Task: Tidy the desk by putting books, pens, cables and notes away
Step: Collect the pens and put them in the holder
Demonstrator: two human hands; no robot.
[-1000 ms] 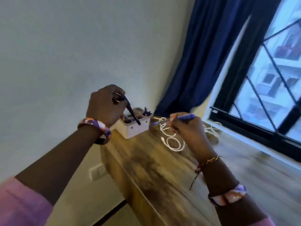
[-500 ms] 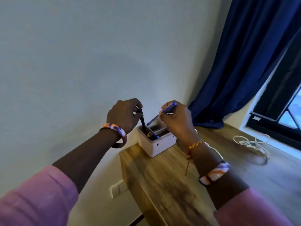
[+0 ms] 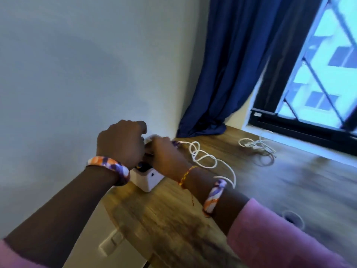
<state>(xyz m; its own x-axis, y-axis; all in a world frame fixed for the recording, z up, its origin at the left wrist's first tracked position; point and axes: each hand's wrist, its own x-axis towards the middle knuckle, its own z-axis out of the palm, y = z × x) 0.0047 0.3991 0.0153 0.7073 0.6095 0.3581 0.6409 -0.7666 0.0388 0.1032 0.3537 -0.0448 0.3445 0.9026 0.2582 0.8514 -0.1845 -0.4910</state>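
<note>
White pen holder (image 3: 147, 179) directly beneath both hands, left hand (image 3: 121, 143), right hand (image 3: 164, 154).

- The desk (image 3: 173, 225) stands against the wall (image 3: 87, 74), its far end toward the window (image 3: 318, 74).
- A pen box (image 3: 147, 179) sits on the desk's left edge, by the wall.
- Both hands meet over the box: left hand (image 3: 120, 144) at its 10 o'clock, right hand (image 3: 166, 157) at its 1 o'clock.
- One cable (image 3: 206, 161) lies just right of the box, at 2 o'clock.
- A second cable (image 3: 257, 147) lies well beyond, nearer the window.
- The curtain (image 3: 231, 74) hangs behind, its hem touching the desk's far end.
- A socket (image 3: 112, 242) sits on the wall below the desk.
</note>
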